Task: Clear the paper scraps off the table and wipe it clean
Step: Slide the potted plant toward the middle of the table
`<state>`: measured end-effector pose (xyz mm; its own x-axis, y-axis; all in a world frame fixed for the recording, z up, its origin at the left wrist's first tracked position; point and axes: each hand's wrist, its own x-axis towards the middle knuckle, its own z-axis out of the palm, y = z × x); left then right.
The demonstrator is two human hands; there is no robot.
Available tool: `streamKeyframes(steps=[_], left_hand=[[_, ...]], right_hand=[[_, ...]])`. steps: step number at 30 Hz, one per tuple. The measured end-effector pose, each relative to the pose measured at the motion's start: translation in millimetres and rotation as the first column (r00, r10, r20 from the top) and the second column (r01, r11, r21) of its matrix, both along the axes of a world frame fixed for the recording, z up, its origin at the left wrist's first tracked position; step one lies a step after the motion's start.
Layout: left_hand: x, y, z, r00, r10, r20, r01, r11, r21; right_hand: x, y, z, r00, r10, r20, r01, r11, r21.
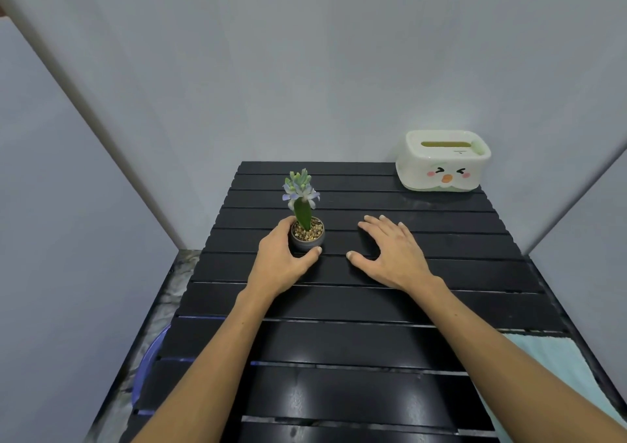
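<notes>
A black slatted table fills the middle of the view. No paper scraps show on it. My left hand is wrapped around a small grey pot holding a green plant with pale blue flowers, which stands upright on the table. My right hand hovers just right of the pot, palm down, fingers spread, holding nothing. A light blue cloth lies at the table's near right edge, partly hidden by my right forearm.
A white tissue box with a cartoon face stands at the far right corner. Grey walls close in behind and on both sides. A blue-purple basin sits on the floor left of the table.
</notes>
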<state>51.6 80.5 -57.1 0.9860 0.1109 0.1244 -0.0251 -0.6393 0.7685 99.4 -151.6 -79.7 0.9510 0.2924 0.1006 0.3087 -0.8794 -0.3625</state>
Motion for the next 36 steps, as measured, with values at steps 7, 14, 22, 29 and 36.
streamKeyframes(steps=[7,14,22,29,36], left_hand=[[0.3,1.9,-1.6,1.0,0.012,0.011,-0.012,1.0,0.011],[1.2,2.4,-3.9,1.0,0.012,0.018,-0.012,1.0,0.015],[0.8,2.0,-5.1,0.999,0.005,0.04,-0.006,1.0,0.021],[1.0,0.7,-7.4,0.999,0.031,0.045,-0.032,0.999,0.014],[1.4,0.1,-9.4,0.998,0.044,0.039,-0.045,0.999,0.01]], right_hand=[[0.2,-1.2,-2.9,1.0,0.006,0.013,-0.006,1.0,0.0],[0.3,-1.5,-3.7,1.0,0.005,0.022,-0.005,1.0,-0.003],[0.6,-2.0,-3.8,1.0,0.011,0.026,-0.011,1.0,-0.008],[0.5,-2.4,-2.0,1.0,0.013,0.012,-0.013,1.0,-0.014],[-0.4,-2.4,-1.5,1.0,0.009,0.009,-0.008,1.0,-0.01]])
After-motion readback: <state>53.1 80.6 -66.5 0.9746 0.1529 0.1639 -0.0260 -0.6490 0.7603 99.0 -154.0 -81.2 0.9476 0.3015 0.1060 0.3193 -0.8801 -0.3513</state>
